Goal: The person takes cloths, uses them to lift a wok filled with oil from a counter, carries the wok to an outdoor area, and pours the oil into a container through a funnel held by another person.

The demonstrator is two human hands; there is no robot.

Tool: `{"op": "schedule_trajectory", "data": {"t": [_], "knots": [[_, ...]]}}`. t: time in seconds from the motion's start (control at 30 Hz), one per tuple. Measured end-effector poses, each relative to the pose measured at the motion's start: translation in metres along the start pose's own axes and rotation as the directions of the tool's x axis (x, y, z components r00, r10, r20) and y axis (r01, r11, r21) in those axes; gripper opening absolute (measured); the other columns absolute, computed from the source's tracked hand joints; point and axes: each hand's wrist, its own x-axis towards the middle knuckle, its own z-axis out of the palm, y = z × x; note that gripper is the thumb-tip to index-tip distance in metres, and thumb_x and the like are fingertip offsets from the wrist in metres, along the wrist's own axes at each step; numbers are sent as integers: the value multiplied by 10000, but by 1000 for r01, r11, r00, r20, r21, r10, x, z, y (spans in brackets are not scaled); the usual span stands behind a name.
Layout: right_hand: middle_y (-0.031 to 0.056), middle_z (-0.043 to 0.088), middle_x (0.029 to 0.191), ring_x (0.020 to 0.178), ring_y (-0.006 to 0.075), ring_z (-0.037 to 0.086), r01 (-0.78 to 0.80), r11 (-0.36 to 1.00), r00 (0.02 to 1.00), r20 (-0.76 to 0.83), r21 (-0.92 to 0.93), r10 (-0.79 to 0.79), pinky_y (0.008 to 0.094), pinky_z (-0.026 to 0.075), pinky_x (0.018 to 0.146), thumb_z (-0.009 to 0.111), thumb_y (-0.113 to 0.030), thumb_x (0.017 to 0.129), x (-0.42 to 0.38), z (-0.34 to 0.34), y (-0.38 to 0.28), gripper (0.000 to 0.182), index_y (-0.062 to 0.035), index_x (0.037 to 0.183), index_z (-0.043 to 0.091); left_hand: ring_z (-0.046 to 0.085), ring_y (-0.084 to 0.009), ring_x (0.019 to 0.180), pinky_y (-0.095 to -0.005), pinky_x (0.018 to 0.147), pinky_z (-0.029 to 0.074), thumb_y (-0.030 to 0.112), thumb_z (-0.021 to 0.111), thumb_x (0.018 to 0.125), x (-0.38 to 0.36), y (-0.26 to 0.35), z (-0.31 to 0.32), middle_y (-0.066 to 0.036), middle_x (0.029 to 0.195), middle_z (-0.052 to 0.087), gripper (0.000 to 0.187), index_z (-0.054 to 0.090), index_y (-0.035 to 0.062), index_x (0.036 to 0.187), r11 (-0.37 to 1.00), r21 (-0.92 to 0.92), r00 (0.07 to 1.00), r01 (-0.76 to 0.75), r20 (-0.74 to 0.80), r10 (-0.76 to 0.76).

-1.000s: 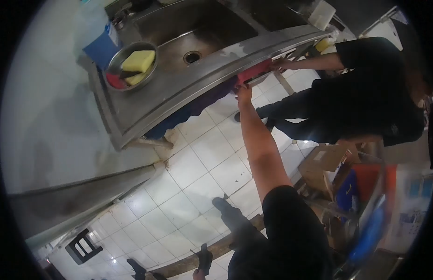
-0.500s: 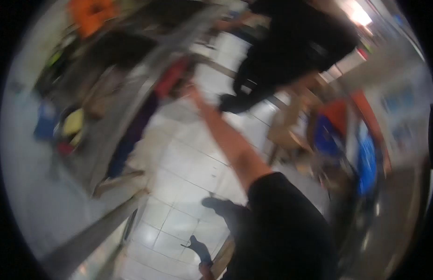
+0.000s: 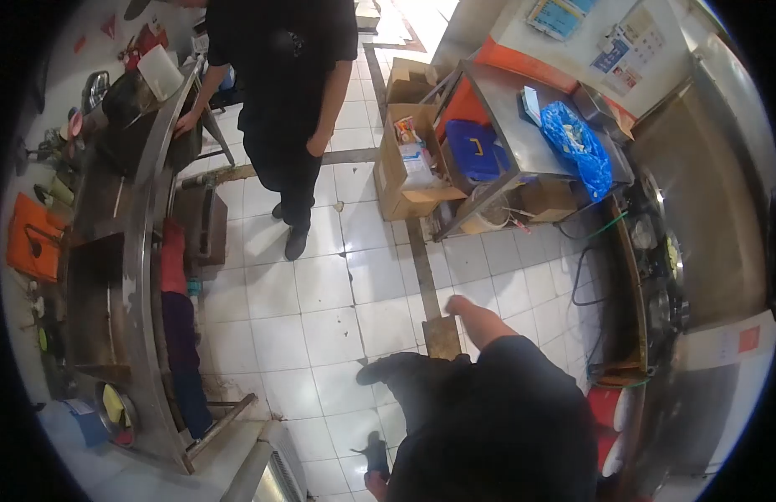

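White floor tiles [image 3: 321, 284] fill the middle of the head view, crossed by a darker strip that runs toward the far doorway. I look steeply down from above.

My right hand [image 3: 462, 304] shows only as a pale, blurred tip at the end of the bare forearm that comes out of my black sleeve [image 3: 505, 402]; it hangs in the air over the floor, touching nothing, and I cannot tell whether its fingers are spread or closed. Nearest to it is a small brown block [image 3: 442, 336] lying on the tiles just below the hand, on the dark strip. My left hand [image 3: 375, 484] peeks in at the bottom edge beside a dark shoe [image 3: 376, 454]; too little of it shows to tell its state. My other dark shoe [image 3: 386, 366] stands on the tiles near the brown block.

Along the left side runs the steel worktop [image 3: 140, 276] with its sink basin. A red cloth [image 3: 172, 255] hangs over its front edge, well apart from my right hand, with a purple cloth [image 3: 181, 335] just below it. At the near end of the worktop sits a metal bowl [image 3: 114, 412] holding yellow sponges.

Another person in black [image 3: 283, 75] stands at the far end, one hand [image 3: 184, 123] resting on the worktop's edge.

To the right a steel table [image 3: 522, 134] carries a blue plastic bag [image 3: 577, 144], with an open cardboard box [image 3: 409, 163] on the floor beside it.
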Motion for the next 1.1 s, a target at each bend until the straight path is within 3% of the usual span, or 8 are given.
{"op": "schedule_trajectory", "data": {"t": [0.1, 0.2, 0.3, 0.43, 0.67, 0.8, 1.07, 1.1], "knots": [[217, 673, 932, 916, 378, 638, -275, 867, 892, -226, 415, 391, 445, 515, 811, 528, -263, 790, -49, -18, 59, 290, -36, 814, 706, 518, -161, 672, -301, 538, 452, 94, 608, 702, -9, -17, -5, -89, 791, 531, 267, 523, -8, 933, 988, -113, 994, -109, -23, 107], [165, 661, 864, 782, 307, 645, -9, 882, 982, -161, 471, 96, 426, 517, 692, 578, -279, 812, -37, -15, 58, 244, -65, 842, 691, 570, -154, 676, -300, 556, 472, 79, 592, 748, -23, 0, -6, -98, 818, 594, 299, 544, -46, 1015, 977, -60, 978, -206, -36, 204], [80, 642, 866, 704, 226, 625, -128, 376, 932, 241, 918, -271, 410, 509, 557, 671, -309, 837, 3, 14, 13, 201, -117, 896, 681, 646, -179, 758, -331, 680, 509, 210, 587, 866, -98, 86, 9, -110, 835, 685, 286, 667, -48, 960, 990, -1, 985, -142, -95, 141], [93, 609, 1141, 945, 313, 607, 76, 636, 757, 370, 768, -538, 467, 492, 777, 564, -317, 906, -21, -63, -153, 444, -153, 1309, 474, 640, -270, 902, -378, 786, 484, 350, 630, 815, -166, 78, 24, -171, 955, 669, 384, 636, 37, 1038, 949, 115, 868, -292, -384, 314], [146, 553, 1268, 1022, 352, 608, 423, 728, 576, 460, 540, -676, 494, 485, 821, 514, -283, 923, -137, -88, -324, 502, -79, 1367, 404, 614, -309, 820, -415, 736, 478, 306, 611, 785, -265, -44, 99, -167, 890, 634, 302, 603, 40, 927, 916, -90, 675, -390, -705, 218], [148, 525, 1233, 990, 406, 595, 428, 751, 609, 454, 503, -651, 533, 492, 797, 499, -255, 916, -145, -55, -323, 404, -84, 1278, 447, 614, -353, 969, -444, 830, 478, 415, 611, 780, -319, -154, 187, -215, 1008, 646, 466, 637, 12, 1012, 914, -376, 686, -151, -706, -177], [78, 433, 1404, 1196, 318, 487, 106, 180, 599, 81, 978, -797, 511, 386, 1011, 499, -334, 949, -164, -90, -318, 415, -139, 1315, 483, 532, -155, 520, -294, 408, 381, 90, 570, 727, -425, -282, 377, -56, 682, 570, 171, 576, -15, 862, 230, -838, 529, -494, -500, -685], [52, 440, 1388, 1174, 306, 488, 331, 118, 642, -132, 936, -755, 492, 406, 982, 489, -349, 958, -204, -113, -310, 450, -150, 1356, 424, 548, -193, 544, -339, 436, 417, 121, 574, 740, -421, -321, 407, -87, 700, 580, 154, 578, -1, 834, 104, -832, 654, -546, -500, -568]]}}
